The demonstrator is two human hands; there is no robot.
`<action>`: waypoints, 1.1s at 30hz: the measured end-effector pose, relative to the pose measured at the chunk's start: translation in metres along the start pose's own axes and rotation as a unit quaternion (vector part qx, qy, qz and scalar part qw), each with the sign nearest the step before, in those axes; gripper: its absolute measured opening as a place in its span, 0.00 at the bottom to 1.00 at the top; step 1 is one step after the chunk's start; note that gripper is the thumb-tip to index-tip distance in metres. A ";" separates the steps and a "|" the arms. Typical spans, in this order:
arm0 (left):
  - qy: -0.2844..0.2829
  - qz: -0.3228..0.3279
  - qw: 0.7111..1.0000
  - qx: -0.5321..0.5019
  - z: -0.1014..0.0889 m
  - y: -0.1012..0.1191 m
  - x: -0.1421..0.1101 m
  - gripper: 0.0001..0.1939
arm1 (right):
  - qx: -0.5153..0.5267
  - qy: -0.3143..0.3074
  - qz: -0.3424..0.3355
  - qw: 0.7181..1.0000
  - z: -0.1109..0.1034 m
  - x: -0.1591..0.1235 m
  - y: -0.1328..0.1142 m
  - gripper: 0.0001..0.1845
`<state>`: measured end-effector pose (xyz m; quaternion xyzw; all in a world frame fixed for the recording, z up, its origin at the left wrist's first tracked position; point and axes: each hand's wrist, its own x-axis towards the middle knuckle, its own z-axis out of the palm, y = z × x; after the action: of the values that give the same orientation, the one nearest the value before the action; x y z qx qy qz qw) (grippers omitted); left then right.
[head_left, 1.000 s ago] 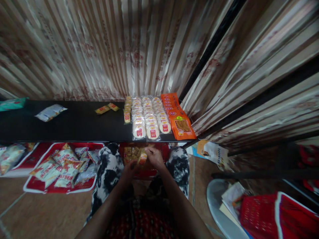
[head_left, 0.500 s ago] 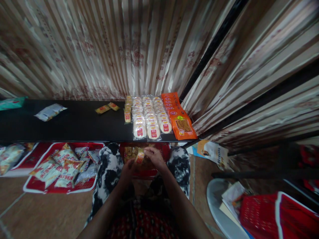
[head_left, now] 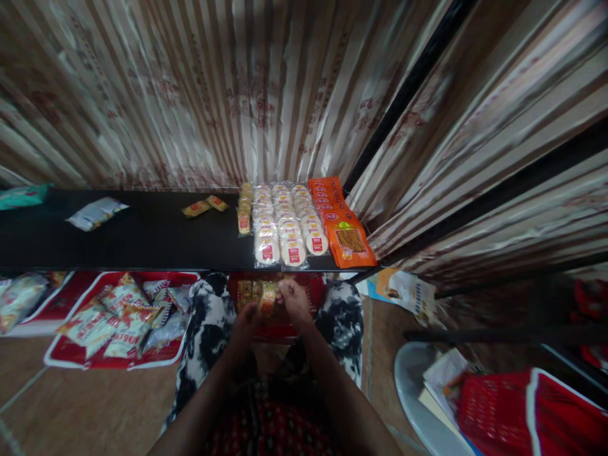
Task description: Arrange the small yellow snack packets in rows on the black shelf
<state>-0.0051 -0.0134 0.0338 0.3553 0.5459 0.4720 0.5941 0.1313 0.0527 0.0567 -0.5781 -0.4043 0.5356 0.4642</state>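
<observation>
A: What do the hands have hold of?

B: A small, flat yellow packet with a red-and-orange label. The right hand pinches its right edge, fingers nearly closed; the left hand has curled fingers at its near left side.

A: Where is that?

B: Just past the near edge of the long black desk, over a red plastic basket holding more yellow packets.

A: And on the desk?

B: 3 columns of round white crackers in clear wrappers with red labels, between a column of small yellow packets and glossy orange bags at the right end.

A: Any readable brand?

B: No. The bags show purple oval logos, but the writing is too small to read.
</observation>
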 end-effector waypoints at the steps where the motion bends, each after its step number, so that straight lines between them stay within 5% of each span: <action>1: -0.002 0.000 1.000 -0.005 0.000 0.001 0.000 0.21 | 0.000 0.008 -0.004 1.000 0.002 -0.001 -0.001 0.20; 13: 0.033 -0.021 0.999 -0.013 -0.006 -0.011 0.003 0.21 | -0.032 -0.071 -0.006 0.997 0.002 -0.002 -0.013 0.17; 28: -0.067 -0.018 0.996 -0.055 -0.004 -0.005 0.007 0.23 | -0.102 -0.003 -0.061 0.993 0.010 -0.006 -0.031 0.15; 33: -0.043 -0.036 0.994 -0.089 -0.003 0.009 0.005 0.24 | -0.081 0.001 -0.055 0.995 0.015 -0.005 -0.037 0.19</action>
<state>-0.0102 -0.0064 0.0401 0.3015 0.4881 0.4810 0.6629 0.1171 0.0584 0.0936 -0.5912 -0.4774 0.4739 0.4450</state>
